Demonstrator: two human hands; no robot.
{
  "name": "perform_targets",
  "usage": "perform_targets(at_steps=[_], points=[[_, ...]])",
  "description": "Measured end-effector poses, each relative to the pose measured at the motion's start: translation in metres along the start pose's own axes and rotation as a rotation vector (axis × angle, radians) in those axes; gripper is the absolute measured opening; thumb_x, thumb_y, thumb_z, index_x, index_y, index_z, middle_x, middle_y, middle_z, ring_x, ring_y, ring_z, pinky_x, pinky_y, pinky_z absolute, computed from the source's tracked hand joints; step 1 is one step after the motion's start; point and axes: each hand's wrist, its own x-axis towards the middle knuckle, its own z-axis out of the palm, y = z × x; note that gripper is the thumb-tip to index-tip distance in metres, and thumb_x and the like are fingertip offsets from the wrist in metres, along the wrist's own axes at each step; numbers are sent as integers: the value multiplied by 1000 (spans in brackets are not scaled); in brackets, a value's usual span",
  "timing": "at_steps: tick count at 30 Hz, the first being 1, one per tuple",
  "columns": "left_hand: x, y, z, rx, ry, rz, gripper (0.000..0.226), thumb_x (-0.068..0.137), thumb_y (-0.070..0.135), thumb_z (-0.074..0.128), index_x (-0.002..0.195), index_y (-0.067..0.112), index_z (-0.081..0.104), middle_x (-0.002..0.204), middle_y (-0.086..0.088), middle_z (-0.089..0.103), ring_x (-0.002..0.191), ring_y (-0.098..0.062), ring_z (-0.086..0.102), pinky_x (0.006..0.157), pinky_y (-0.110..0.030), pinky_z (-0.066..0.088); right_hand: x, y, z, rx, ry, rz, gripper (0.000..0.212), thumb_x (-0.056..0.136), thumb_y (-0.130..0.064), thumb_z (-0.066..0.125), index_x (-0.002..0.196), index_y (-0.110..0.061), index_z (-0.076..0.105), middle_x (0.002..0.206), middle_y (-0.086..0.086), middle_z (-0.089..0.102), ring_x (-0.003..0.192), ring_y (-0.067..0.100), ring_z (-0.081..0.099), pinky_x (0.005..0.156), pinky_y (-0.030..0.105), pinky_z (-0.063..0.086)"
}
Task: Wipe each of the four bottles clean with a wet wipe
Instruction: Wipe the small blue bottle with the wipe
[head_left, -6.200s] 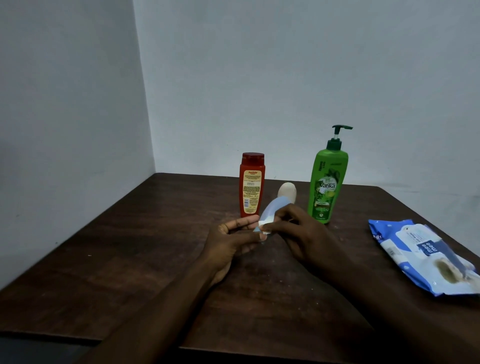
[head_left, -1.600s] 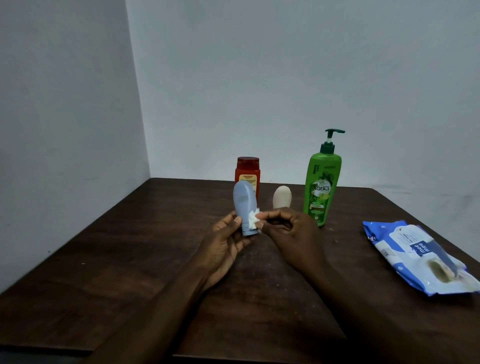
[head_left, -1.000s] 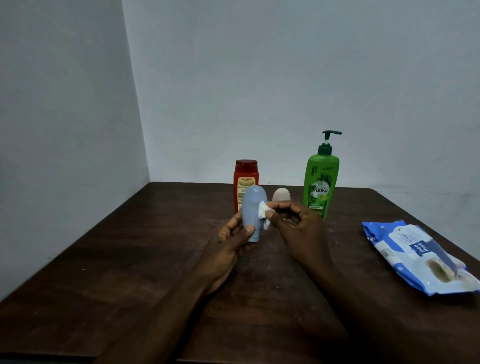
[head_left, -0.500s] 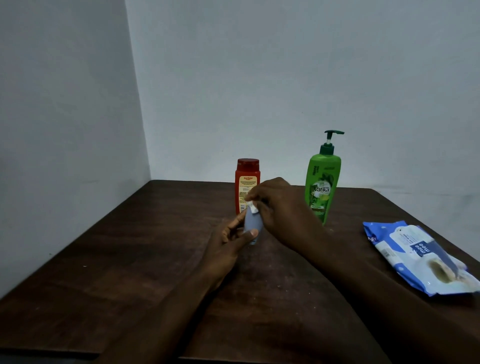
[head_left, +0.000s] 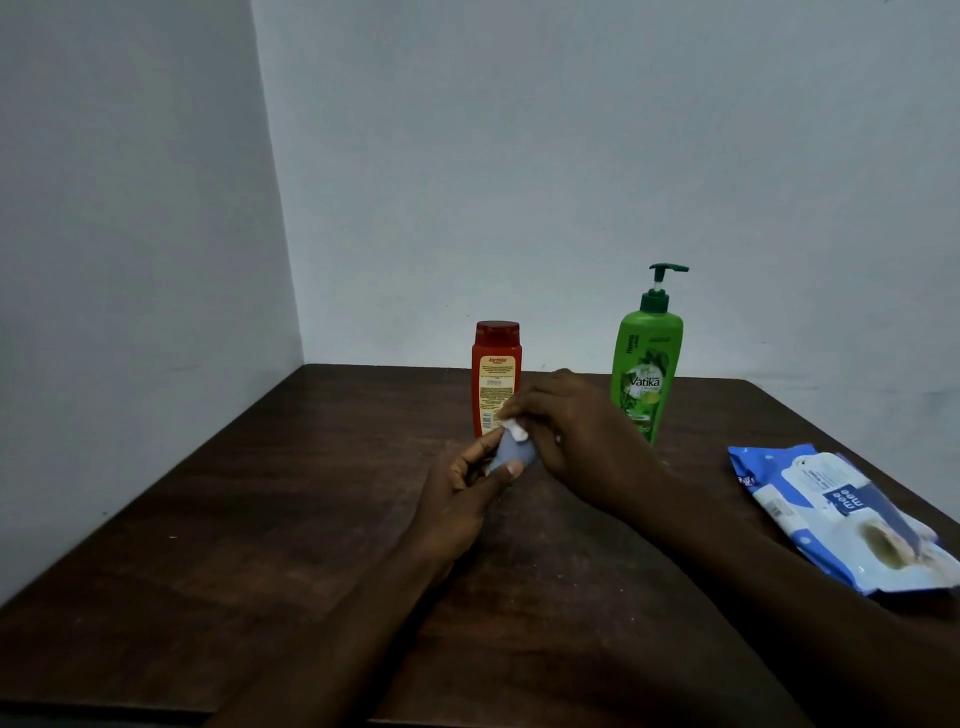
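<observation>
As both forearms reach in from the near edge, they cross a dark brown wooden counter (head_left: 260, 519) and meet at its middle. My left hand (head_left: 462, 493) is turned palm-in, thumb on the near face and fingertips behind, gripping the lower part of a small pale blue plastic bottle (head_left: 511, 453). That bottle is held just above the counter, roughly upright, in line with the red bottle behind it. My right hand (head_left: 571, 431) arches over from the right, knuckles up and fingers curled, pinching a small crumpled white wet wipe (head_left: 517, 430) against the bottle's upper end.

Off to the right lies a soft blue-and-white plastic wipes packet (head_left: 831, 514), flat on the counter. "mee mee" reads upside down on its dark blue flap. Its oval opening looks dull and brownish; what sits inside I cannot tell.

Further back, a red plastic bottle with a red cap (head_left: 496, 379) stands upright, its yellow label showing print too small to read. Right of it stands a tall green pump bottle (head_left: 647, 364) marked "Vatika" in white. Both are opaque, so their contents stay hidden. Plain pale walls (head_left: 519, 156) meet in a corner behind.
</observation>
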Motion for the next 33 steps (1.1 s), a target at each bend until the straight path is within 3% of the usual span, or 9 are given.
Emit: perform_targets(at_steps=[2,5,9,13,16,20,22,27,33], points=[[0,0,-1,15,-1,8,42,91,26,72,130,37,60,115,27,65,106,11,63,80,-11,54,1,3,0,173,93,174,21,92,-10,61,106,-18,74,107,-2,71,100,11,61,88,27,49],[0,0,-3,33,4,23,48,92,27,70,138,31,57,125,20,64,116,6,58,87,-13,55,4,9,-2,471,166,447,18,94,-15,63,106,-22,75,106,-8,73,96,-1,64,84,11,50],[3,0,-3,-55,-8,-14,44,89,30,72,130,38,60,126,18,64,114,0,63,84,-18,57,6,12,3,1071,211,807,19,95,-13,60,108,-12,73,105,3,75,101,17,70,86,32,58],[6,2,-1,-209,-30,-52,45,80,33,75,123,37,64,125,6,71,114,-12,68,88,-31,59,4,6,8,1550,335,896,16,96,-9,56,101,-10,71,102,9,76,95,19,73,71,27,60],[7,2,0,-263,-36,-59,46,81,34,72,126,31,62,119,5,73,110,-17,71,91,-36,60,-1,0,17,1689,450,871,15,94,-9,60,104,-8,71,103,10,76,93,17,73,69,26,59],[9,1,-1,-404,-93,-78,42,92,29,60,134,28,58,124,-2,72,113,-26,70,87,-39,61,-11,-11,30,1589,505,798,16,86,-7,68,99,-13,75,102,6,76,96,17,73,73,24,58],[11,1,-1,-454,-106,-93,45,93,30,58,138,34,55,129,-1,70,116,-29,69,85,-39,60,-16,-17,34,1313,452,747,17,83,-10,74,98,-17,76,99,0,77,95,13,72,75,23,58],[17,-2,-1,-458,-57,-157,37,90,33,57,127,30,58,109,0,78,100,-23,75,71,-35,62,-28,-25,36,669,428,408,16,85,-10,75,100,-15,77,102,-10,73,98,-1,67,86,17,54],[17,-15,-4,-384,-35,-187,21,104,33,46,115,25,62,99,5,76,86,-12,76,67,-27,60,-41,-31,34,330,294,242,19,84,-6,74,102,-11,77,105,1,71,97,8,67,91,25,54]])
